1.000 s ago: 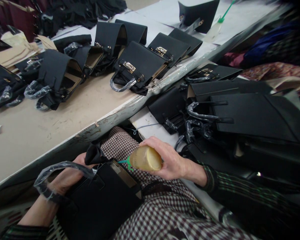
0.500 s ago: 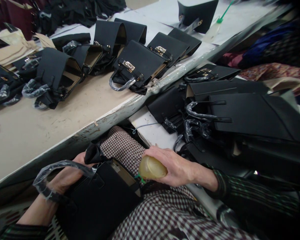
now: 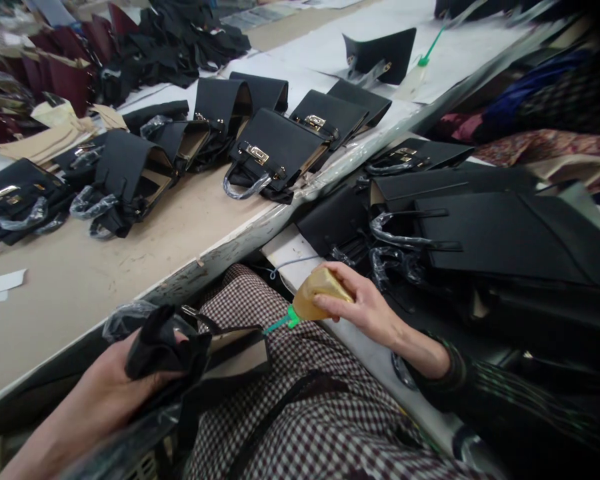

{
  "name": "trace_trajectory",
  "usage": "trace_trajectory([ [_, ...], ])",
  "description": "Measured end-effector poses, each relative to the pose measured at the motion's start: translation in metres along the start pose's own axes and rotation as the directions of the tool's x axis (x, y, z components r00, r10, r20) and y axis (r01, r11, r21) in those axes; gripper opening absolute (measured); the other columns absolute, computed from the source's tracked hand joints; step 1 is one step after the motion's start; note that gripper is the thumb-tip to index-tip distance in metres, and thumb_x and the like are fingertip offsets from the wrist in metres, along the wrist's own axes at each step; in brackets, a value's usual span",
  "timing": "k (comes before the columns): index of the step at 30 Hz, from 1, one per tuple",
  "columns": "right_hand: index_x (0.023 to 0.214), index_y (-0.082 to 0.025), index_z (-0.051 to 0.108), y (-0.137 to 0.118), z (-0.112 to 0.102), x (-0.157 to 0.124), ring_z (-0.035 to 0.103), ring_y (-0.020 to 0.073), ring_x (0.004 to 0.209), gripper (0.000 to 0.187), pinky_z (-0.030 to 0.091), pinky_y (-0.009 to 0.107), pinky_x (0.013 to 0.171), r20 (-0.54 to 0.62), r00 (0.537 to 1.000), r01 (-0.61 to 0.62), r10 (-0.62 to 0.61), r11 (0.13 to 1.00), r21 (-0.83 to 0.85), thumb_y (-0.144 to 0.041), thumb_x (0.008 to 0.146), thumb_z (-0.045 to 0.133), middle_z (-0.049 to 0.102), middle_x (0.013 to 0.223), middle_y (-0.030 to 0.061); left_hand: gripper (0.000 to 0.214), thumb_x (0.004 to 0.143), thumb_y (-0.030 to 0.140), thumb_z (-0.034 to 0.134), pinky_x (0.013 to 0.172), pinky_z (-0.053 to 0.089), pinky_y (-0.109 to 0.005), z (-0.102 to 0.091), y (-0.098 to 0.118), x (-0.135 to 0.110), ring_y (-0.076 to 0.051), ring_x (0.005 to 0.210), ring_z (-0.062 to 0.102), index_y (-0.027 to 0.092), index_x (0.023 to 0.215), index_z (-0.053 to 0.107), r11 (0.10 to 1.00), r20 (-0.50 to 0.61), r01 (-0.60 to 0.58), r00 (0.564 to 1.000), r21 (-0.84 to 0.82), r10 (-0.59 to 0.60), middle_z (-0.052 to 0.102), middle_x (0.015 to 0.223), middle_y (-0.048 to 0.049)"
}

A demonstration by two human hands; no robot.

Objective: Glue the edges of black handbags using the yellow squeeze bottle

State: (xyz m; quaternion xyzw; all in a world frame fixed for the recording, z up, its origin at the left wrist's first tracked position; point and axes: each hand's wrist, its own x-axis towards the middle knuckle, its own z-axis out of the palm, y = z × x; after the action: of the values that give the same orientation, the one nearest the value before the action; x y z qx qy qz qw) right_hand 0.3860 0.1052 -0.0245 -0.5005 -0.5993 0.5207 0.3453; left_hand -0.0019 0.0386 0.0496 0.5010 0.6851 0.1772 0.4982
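Note:
My left hand (image 3: 125, 373) is closed around a bunch of black lining at the top of a black handbag (image 3: 230, 383). The bag lies tilted over my lap, its tan inner edge facing right and its plastic-wrapped handle behind my hand. In my right hand (image 3: 355, 300) is a squeeze bottle (image 3: 317, 293) of yellowish liquid, fingers wrapped round its body. Its green nozzle (image 3: 279, 325) points down and left, with the tip at the bag's edge; whether it touches, I cannot tell. A checked cloth (image 3: 260, 300) covers my lap.
Several black handbags (image 3: 280, 143) stand on the worktable (image 3: 180, 230) ahead. More black bags (image 3: 500, 233) are piled at my right. A second bottle with a green nozzle (image 3: 425, 57) lies at the back. Tan pieces (image 3: 50, 143) and maroon bags (image 3: 70, 73) sit far left.
The handbag has turned so its open edge faces the bottle. My right hand has tipped the bottle, bringing its nozzle to the bag's edge. My view has shifted slightly.

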Motion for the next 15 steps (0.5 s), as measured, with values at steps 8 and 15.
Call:
trace_trajectory([
  [8, 0.121, -0.022, 0.059, 0.015, 0.014, 0.009, 0.069, 0.0286, 0.099, 0.047, 0.059, 0.047, 0.090, 0.045, 0.987, 0.158, -0.152, 0.963, -0.219, -0.046, 0.085, 0.078, 0.071, 0.112, 0.0087, 0.036, 0.087, 0.058, 0.072, 0.092, 0.057, -0.032, 0.057, -0.027, -0.027, -0.030, 0.107, 0.068, 0.027, 0.107, 0.074, 0.998, 0.023, -0.063, 0.998, 0.015, 0.062, 0.076, 0.114, -0.0031],
  [15, 0.127, -0.020, 0.055, 0.026, 0.037, 0.030, 0.068, 0.0317, 0.108, 0.057, 0.057, 0.051, 0.095, 0.159, 0.935, 0.350, -0.316, 0.890, -0.293, -0.055, 0.088, 0.077, 0.068, 0.121, 0.0145, 0.043, 0.080, 0.063, 0.076, 0.097, 0.056, -0.037, 0.059, -0.011, -0.030, -0.033, 0.110, 0.069, 0.028, 0.104, 0.076, 0.997, 0.013, -0.003, 1.000, -0.075, 0.004, 0.077, 0.115, -0.0045],
])
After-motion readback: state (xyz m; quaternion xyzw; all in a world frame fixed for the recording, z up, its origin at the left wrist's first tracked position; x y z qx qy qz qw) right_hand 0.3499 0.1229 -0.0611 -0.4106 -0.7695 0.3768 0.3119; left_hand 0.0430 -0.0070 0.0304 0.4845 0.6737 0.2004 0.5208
